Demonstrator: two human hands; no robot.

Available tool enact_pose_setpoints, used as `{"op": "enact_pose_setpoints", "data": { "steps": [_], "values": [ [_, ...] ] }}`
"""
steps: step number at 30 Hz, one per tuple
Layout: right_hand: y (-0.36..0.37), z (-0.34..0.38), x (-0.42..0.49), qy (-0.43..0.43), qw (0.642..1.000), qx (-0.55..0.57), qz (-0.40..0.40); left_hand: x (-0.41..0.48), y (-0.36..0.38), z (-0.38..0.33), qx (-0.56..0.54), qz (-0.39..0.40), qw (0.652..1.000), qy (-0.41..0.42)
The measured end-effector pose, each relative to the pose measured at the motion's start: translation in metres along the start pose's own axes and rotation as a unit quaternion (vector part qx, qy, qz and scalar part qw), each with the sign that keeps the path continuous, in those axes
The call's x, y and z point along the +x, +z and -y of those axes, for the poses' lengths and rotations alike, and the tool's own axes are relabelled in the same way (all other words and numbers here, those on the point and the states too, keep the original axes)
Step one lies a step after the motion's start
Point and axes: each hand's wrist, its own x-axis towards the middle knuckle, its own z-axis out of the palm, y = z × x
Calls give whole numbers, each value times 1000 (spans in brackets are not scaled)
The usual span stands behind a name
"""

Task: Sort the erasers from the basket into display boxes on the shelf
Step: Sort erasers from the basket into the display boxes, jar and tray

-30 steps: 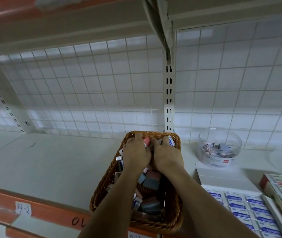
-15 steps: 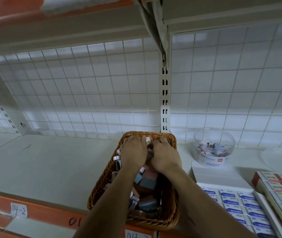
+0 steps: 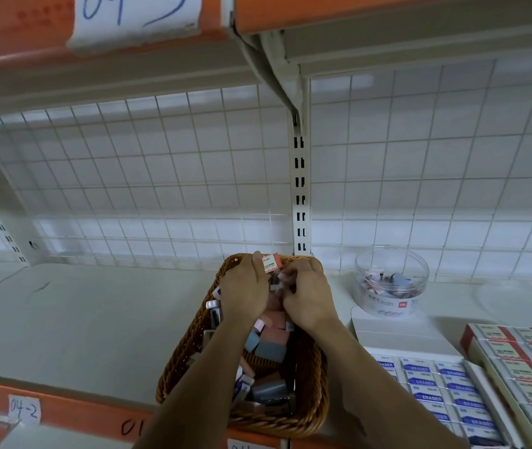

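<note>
The fingers (image 3: 255, 260) of the left hand (image 3: 246, 291) are curled round a red-sleeved eraser (image 3: 271, 262), which now stands clear above the far rim of the basket (image 3: 190, 338); half a second ago it was lower, level with the knuckles and half buried among the others. The right hand (image 3: 306, 301) stays pressed close beside the left, its fingers bent down into the heap. Pale blurred pieces show at its fingertips, but whether it grips any of them cannot be told. Both wrists remain over the far end of the basket, so the digging has not moved on to a new spot, and only this one piece has been lifted free. Beneath the forearms the loose erasers (image 3: 269, 351), grey, pink and blue, still fill most of the basket, which sits at the front edge of the shelf (image 3: 79, 319). Well to the right lie the blue-labelled display box (image 3: 436, 388) and the red-edged display box (image 3: 524, 361), with a clear tub (image 3: 391, 280) of small pieces behind them. Judging by this, the sorting is far from finished: one eraser looks picked and ready to carry across, likely to the red-edged box, and the left hand has to clear the rim first.
</note>
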Motion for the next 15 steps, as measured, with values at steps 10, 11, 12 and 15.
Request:
{"op": "enact_pose_setpoints", "data": {
  "steps": [10,11,12,15],
  "values": [
    [-5,2,-6,1,997,38,-63,-2,-2,-4,-47,-23,995,85],
    [-6,3,-7,-1,997,36,-62,-2,-2,-5,-54,-17,994,98],
    [-6,5,-7,-1,998,31,-62,-2,-2,-5,-60,-9,992,110],
    [-8,6,-10,7,997,32,-72,-5,-6,-14,-82,29,990,114]
  ]
}}
